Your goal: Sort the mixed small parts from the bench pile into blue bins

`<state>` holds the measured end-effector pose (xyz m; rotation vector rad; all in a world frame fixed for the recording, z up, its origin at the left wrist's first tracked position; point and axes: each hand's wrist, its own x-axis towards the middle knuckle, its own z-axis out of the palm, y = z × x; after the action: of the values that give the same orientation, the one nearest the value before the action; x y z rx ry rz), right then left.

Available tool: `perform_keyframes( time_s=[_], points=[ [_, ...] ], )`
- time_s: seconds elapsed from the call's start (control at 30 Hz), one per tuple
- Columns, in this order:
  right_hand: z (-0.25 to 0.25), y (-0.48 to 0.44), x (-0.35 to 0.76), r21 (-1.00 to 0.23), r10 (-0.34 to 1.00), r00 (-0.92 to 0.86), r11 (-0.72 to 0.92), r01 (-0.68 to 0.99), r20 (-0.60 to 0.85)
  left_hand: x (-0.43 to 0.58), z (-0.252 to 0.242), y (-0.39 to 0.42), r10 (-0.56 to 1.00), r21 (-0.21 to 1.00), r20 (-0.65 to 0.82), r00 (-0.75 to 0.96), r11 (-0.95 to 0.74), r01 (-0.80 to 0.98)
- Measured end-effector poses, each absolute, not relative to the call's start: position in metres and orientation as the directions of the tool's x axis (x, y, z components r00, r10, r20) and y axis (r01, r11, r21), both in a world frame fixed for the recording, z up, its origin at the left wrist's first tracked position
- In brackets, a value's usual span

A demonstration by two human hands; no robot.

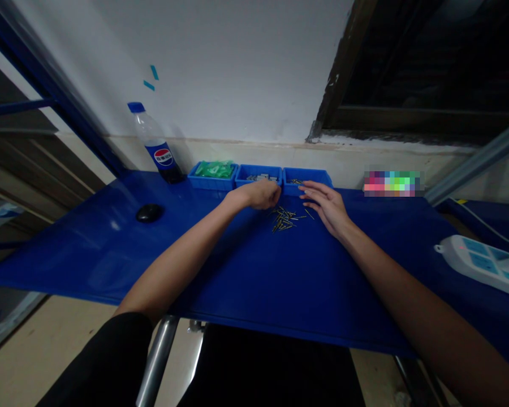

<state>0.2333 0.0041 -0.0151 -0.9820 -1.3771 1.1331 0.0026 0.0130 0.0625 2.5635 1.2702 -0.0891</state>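
A small heap of thin metal pins (285, 219) lies on the blue table (280, 277), just in front of three blue bins. My left hand (261, 194) is curled with its fingers closed at the near edge of the middle bin (258, 174), which holds grey metal parts; what it pinches is too small to see. My right hand (327, 204) rests beside the heap on its right, fingers stretched out and apart, holding nothing. The right bin (306, 176) holds more small pins. The left bin (212, 175) holds green plastic pieces.
A cola bottle with a blue cap (156, 144) stands at the back left by the wall. A black mouse (149, 212) lies on the left of the table. A white power strip (483, 264) sits at the right edge. A blurred colourful patch (393, 183) is at the back right.
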Motion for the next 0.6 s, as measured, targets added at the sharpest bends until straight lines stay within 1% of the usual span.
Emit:
perform_keyframes(
  time_s=[0.17,0.3,0.43,0.6],
  points=[
    [-0.019,0.005,0.231,-0.970,0.962,-0.146,0.238,0.036,0.231,0.006,0.068,0.013,0.732,0.384,-0.014,0.681,-0.625,0.679],
    [-0.018,0.002,0.227,-0.966,0.950,-0.204,0.251,0.062,0.234,0.007,0.067,0.013,0.769,0.492,0.072,0.636,-0.582,0.648],
    [-0.015,-0.001,0.224,-0.971,0.945,-0.240,0.236,0.039,0.220,0.007,0.061,0.017,0.784,0.582,0.158,0.600,-0.565,0.585],
    [-0.015,0.000,0.227,-0.978,0.952,-0.222,0.208,-0.030,0.209,0.006,0.055,0.020,0.787,0.695,0.295,0.542,-0.566,0.444]
  ],
)
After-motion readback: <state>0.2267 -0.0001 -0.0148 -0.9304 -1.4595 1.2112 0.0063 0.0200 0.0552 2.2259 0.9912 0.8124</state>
